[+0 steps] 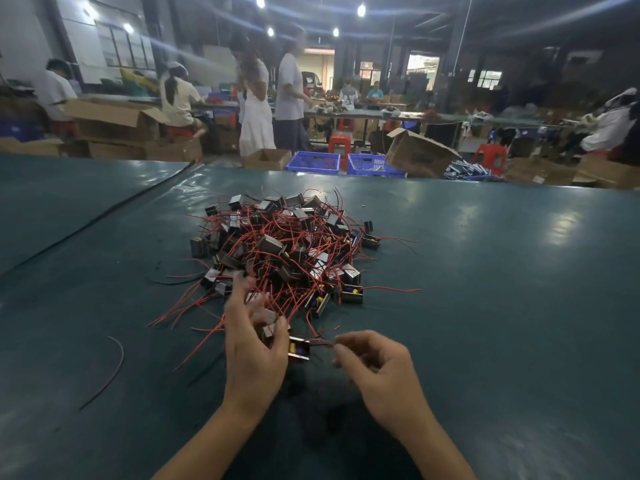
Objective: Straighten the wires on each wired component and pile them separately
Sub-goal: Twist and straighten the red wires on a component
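Left hand: nearest the camera with the right, back upward, fingers and thumb curled round a component. It hovers at the near edge of the pile, among trailing red leads. Motion blur hides the fingertips.
Right hand: just right of the left, fingers curled in, thumb and forefinger pinching the wire that comes off the component.
Worktop: broad dark-green sheet, glossy with lamp glare, running to a far edge below the workshop floor.
Pile: a heap of small block-shaped components tangled in thin red wires, at the middle of the worktop, just beyond both hands. Stray wire ends fan out on every side.
People: two stand and others sit at long benches well behind the worktop.
Box: open cardboard, tilted, past the far edge on the right.
Crates: two blue plastic ones side by side on the floor, left of the box.
Loose wire: one curved dark-red strand lying alone on the worktop, well left of the hands.
Component: small dark block with yellow and blue parts, sticking out to the right of the left hand, between the two hands and off the worktop.
Wire: short red stretch, nearly level, from the component to the right hand's pinch.
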Tool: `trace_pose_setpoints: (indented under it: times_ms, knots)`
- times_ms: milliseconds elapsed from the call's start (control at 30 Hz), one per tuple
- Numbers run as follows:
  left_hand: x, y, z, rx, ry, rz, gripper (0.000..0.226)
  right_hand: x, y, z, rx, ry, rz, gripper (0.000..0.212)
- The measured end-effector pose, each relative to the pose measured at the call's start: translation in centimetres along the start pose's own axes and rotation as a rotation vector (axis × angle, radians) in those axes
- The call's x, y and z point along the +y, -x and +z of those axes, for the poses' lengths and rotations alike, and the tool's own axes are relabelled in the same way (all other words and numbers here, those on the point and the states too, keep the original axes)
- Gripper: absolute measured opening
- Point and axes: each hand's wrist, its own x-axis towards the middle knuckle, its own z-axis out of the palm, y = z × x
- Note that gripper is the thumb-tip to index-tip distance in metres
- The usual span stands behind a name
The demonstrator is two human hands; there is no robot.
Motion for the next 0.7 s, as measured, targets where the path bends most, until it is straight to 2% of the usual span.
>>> trace_pose_setpoints:
  times_ms: [33, 100, 133, 167, 233, 300, 500, 600, 700]
  knots:
    - [0.2, -0.1, -0.1, 0.046, -0.101, 0.12, 0.082, 0.2, -0.3, -0.5, 0.031, -0.031, 0.029, 0.012]
    - [0.5, -0.1, -0.1, 0.073, -0.243, 0.405, 0.078, 0.6, -0.5, -1.2, -0.001, -0.061, 0.088, 0.012]
    - [0.6, 0.1, 0.0, 0.014, -0.256, 0.511, 0.071, 0.7, -0.6, -1.4, -0.046, -0.074, 0.105, 0.012]
    - [0.7, 0.4, 0.2, -0.113, -0.226, 0.554, 0.063, 0.7, -0.6, -1.3, -0.094, -0.089, 0.109, 0.011]
    - [1.0, 1.2, 0.3, -0.447, -0.155, 0.454, 0.048, 0.8, -0.6, -1.2, -0.17, -0.124, 0.088, 0.012]
    - [0.6, 2.1, 0.6, -0.63, -0.148, 0.299, 0.041, 0.9, -0.6, -1.2, -0.175, -0.149, 0.084, 0.016]
    - [0.2, 1.6, 0.8, -0.484, -0.133, 0.289, 0.027, 1.5, -1.3, -1.9, 0.152, -0.442, 0.246, 0.006]
    - [0.0, 1.4, 0.6, -0.349, -0.123, 0.235, 0.021, 1.4, -1.3, -1.8, 0.208, -0.438, 0.229, 0.008]
    - [-0.1, 1.1, 0.5, -0.291, -0.122, 0.217, 0.019, 1.4, -1.1, -1.5, 0.193, -0.353, 0.195, 0.01]
